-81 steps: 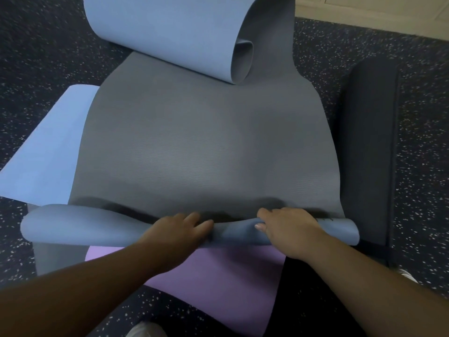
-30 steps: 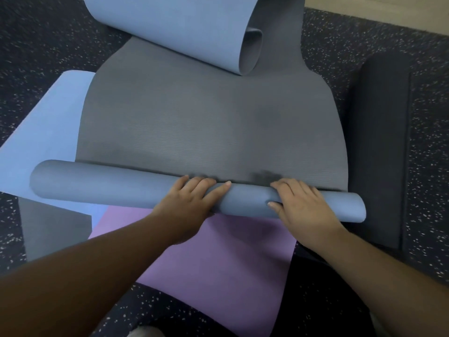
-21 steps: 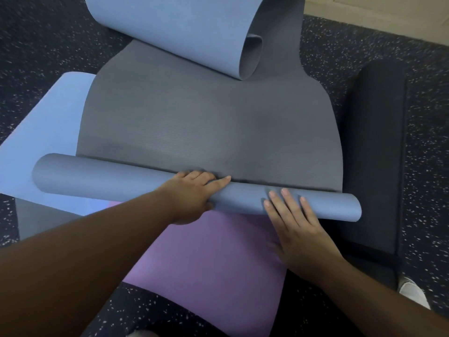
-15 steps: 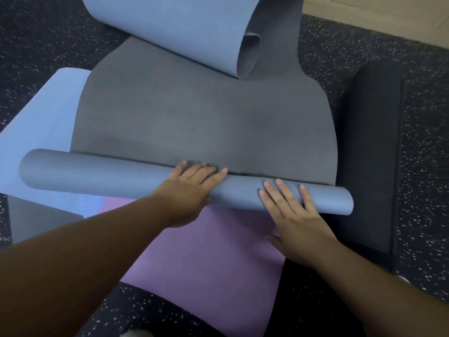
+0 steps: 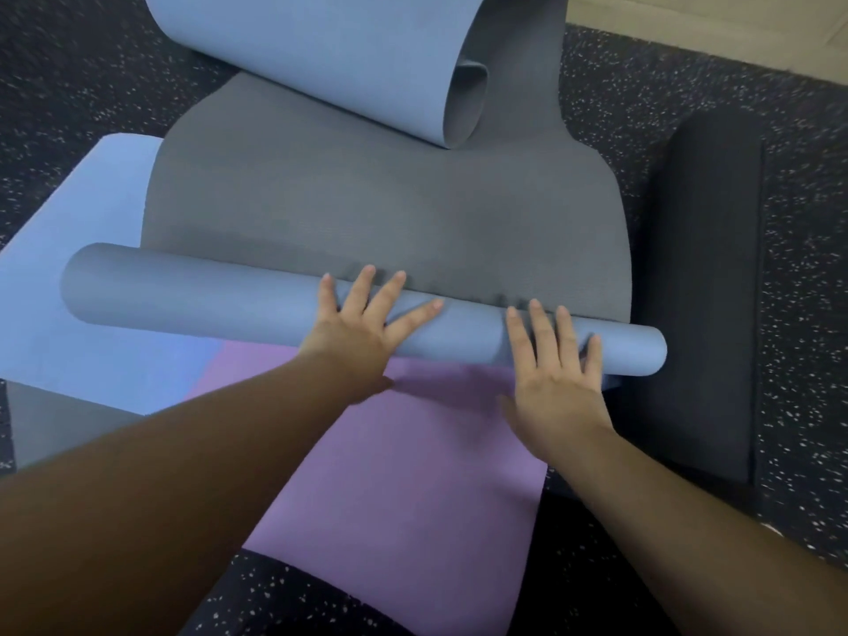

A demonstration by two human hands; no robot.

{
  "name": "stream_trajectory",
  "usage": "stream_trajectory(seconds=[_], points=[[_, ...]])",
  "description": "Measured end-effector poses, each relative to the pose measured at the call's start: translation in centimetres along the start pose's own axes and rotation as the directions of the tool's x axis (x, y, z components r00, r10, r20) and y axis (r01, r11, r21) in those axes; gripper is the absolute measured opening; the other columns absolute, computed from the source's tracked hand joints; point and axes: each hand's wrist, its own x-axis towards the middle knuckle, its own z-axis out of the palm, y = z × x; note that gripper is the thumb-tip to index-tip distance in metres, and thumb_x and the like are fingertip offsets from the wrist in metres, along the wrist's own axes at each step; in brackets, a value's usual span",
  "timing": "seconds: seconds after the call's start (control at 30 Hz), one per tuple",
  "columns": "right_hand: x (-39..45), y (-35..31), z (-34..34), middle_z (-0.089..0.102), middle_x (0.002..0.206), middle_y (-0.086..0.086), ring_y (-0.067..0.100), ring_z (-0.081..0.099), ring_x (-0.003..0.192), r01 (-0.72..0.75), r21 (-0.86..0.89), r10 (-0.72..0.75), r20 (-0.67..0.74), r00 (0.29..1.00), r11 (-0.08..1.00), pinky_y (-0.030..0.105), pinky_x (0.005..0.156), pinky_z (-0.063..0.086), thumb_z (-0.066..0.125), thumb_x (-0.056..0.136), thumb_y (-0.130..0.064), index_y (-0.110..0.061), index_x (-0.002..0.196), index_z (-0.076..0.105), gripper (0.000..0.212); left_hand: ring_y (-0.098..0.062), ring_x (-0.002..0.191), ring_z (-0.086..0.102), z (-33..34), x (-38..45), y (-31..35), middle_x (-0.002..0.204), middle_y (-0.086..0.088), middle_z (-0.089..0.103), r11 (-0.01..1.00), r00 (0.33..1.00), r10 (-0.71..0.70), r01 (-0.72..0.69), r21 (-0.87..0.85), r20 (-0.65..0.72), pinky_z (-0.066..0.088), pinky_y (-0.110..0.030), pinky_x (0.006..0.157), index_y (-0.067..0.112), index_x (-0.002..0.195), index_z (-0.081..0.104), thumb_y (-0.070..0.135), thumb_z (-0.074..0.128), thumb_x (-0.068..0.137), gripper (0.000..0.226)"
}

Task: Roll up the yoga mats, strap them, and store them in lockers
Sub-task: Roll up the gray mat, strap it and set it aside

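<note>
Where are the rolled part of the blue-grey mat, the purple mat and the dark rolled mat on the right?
rolled part of the blue-grey mat (image 5: 192, 293), head view, on the roll's outer surface left of the hands.
purple mat (image 5: 394, 488), head view, on its flat top between the forearms.
dark rolled mat (image 5: 706, 286), head view, on its upper side.

grey-blue mat (image 5: 381, 213) | near end rolled | roll crosswise | atop purple mat (image 5: 394, 475)

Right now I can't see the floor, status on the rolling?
Both hands, left and right, flat on roll. Grey mat half rolled. Far curl lies ahead.
</note>
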Motion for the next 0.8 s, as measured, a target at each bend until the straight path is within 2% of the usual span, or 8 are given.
stream_trajectory(seconds=[0.1,0.23,0.33,0.4,0.5,0.57,0.7,0.8], points=[[0.0,-0.1,0.7,0.043,0.143,0.023,0.047,0.041,0.13,0.013,0.007,-0.012,-0.106,0.994,1.0,0.068,0.093,0.037,0.089,0.051,-0.036,-0.007,0.146,0.027,0.117,-0.038,0.14,0.015,-1.2,1.1,-0.3,0.154,-0.015,0.006,0.998,0.997,-0.064,0.064,0.007,-0.038,0.017,-0.064,0.111,0.043,0.119,-0.049,0.05,0.054,0.092,0.108],[0.4,0.1,0.6,0.048,0.138,0.024,0.048,0.045,0.126,0.051,0.022,-0.045,-0.216,0.975,0.998,0.069,0.091,0.037,0.091,0.049,-0.035,-0.006,0.14,0.037,0.11,-0.03,0.111,0.044,-0.9,1.4,-1.0,0.128,-0.011,0.037,0.998,0.987,0.006,0.005,0.07,-0.159,0.036,-0.051,0.1,0.039,0.131,-0.041,0.022,0.049,0.094,0.098],[0.1,0.5,-0.2,0.046,0.139,0.023,0.044,0.042,0.129,0.121,0.023,-0.109,-0.299,0.948,0.992,0.066,0.098,0.034,0.086,0.057,-0.03,-0.01,0.14,0.033,0.101,-0.027,0.101,0.049,-0.9,0.5,-2.1,0.117,-0.009,0.041,0.991,0.964,0.123,-0.106,0.082,-0.235,0.042,-0.038,0.085,0.038,0.122,-0.048,0.027,0.045,0.095,0.097],[-0.2,1.2,-0.7,0.047,0.138,0.021,0.039,0.039,0.129,0.183,0.014,-0.167,-0.348,0.923,0.983,0.064,0.101,0.032,0.082,0.061,-0.026,-0.012,0.14,0.034,0.093,-0.029,0.095,0.052,-0.7,-0.6,-2.9,0.11,-0.01,0.045,0.99,0.95,0.137,-0.138,0.017,-0.28,0.045,-0.039,0.08,0.04,0.132,-0.042,0.028,0.052,0.091,0.104],[-1.2,1.5,-1.4,0.048,0.137,0.018,0.034,0.037,0.126,0.244,0.0,-0.228,-0.355,0.906,0.97,0.061,0.103,0.033,0.079,0.064,-0.023,-0.015,0.14,0.037,0.088,-0.033,0.065,0.055,-0.3,-2.5,-3.5,0.083,-0.015,0.052,0.977,0.891,0.134,-0.193,-0.095,-0.433,0.049,-0.04,0.055,0.037,0.147,0.014,0.012,0.077,0.063,0.107],[-2.3,1.4,-1.5,0.05,0.135,0.017,0.033,0.04,0.123,0.273,-0.013,-0.262,-0.325,0.909,0.962,0.058,0.101,0.037,0.081,0.063,-0.028,-0.016,0.139,0.037,0.089,-0.033,0.058,0.054,0.6,-3.7,-3.4,0.078,-0.015,0.054,0.974,0.883,0.138,-0.204,-0.102,-0.449,0.047,-0.037,0.048,0.034,0.143,0.029,0.008,0.079,0.055,0.104],[-4.2,1.3,-2.1,0.056,0.129,0.015,0.033,0.051,0.111,0.384,-0.033,-0.376,-0.3,0.877,0.923,0.05,0.088,0.043,0.084,0.06,-0.04,-0.019,0.135,0.042,0.088,-0.033,0.06,0.056,1.4,-6.9,-2.5,0.079,-0.012,0.054,0.968,0.915,0.119,-0.194,-0.162,-0.385,0.045,-0.034,0.04,0.037,0.141,0.033,0.01,0.08,0.052,0.104],[-5.1,1.6,-2.7,0.059,0.123,0.013,0.03,0.047,0.105,0.451,-0.002,-0.427,-0.33,0.842,0.892,0.045,0.084,0.038,0.082,0.063,-0.039,-0.021,0.132,0.043,0.081,-0.033,0.063,0.057,1.8,-9.1,-2.0,0.08,-0.009,0.056,0.959,0.928,0.118,-0.199,-0.202,-0.352,0.047,-0.035,0.039,0.039,0.143,0.03,0.012,0.081,0.052,0.108]])
